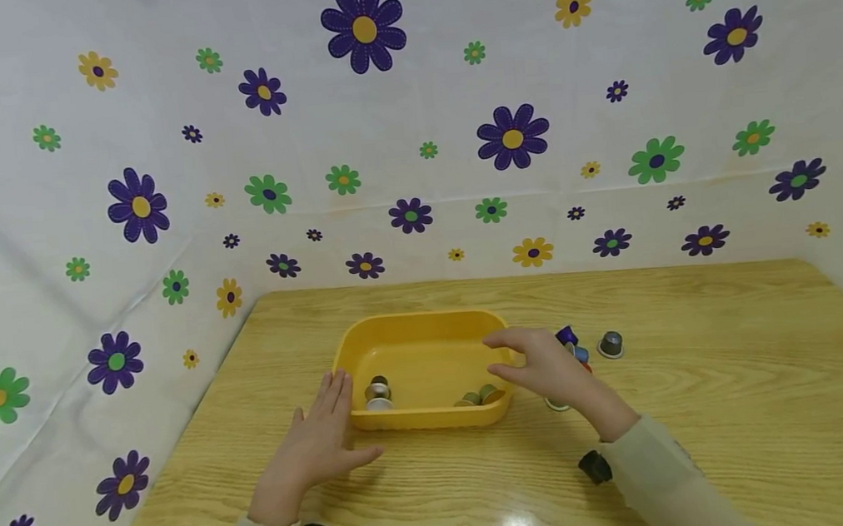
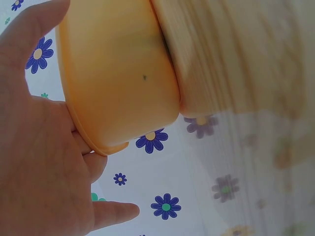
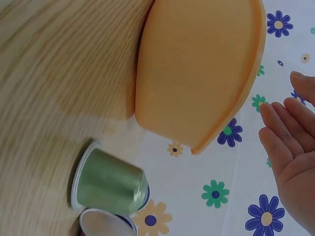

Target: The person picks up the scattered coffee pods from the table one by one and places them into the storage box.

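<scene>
Resting on a wood-grain table [image 1: 739,369], the yellow tray [image 1: 423,418] holds coffee capsules [image 1: 378,392]; the left hand [image 1: 318,443], fingers straight, touches it; the right hand [image 1: 547,365], thumb and fingers apart, hovers rightward. Behind hangs flower-printed white sheeting [image 1: 393,115].

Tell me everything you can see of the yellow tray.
The yellow tray looks plastic, with rounded corners, a lipped rim and a dark speck on its outer wall. It sits upright on the table, coffee pods in its near corners. The left hand touches its left rim; the right hand hovers over its right end.
</scene>
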The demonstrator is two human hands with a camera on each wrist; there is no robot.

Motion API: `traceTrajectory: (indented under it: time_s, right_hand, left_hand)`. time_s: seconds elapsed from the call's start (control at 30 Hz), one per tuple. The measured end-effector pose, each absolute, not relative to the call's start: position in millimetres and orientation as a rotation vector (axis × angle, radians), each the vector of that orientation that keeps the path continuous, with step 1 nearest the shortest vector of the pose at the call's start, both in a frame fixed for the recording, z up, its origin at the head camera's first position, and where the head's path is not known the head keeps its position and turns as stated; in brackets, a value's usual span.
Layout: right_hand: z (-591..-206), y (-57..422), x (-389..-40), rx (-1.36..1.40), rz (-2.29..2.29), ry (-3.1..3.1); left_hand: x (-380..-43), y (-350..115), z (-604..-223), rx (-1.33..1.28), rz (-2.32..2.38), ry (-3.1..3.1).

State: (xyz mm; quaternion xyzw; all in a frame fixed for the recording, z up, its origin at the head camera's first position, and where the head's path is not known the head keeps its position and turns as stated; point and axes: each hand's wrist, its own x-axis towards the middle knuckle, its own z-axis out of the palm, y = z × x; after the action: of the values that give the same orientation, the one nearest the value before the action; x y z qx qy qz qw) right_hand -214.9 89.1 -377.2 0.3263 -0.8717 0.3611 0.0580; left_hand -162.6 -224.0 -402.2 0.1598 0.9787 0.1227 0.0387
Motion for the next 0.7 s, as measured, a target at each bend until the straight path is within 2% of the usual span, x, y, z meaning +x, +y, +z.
traceTrajectory:
  time_s: [0.7]
  right_hand:
    - [-382, 125, -218, 0.894, 1.033, -2.631]
  left_hand:
    - [-162, -225, -404, 0.511, 0.376, 3.015]
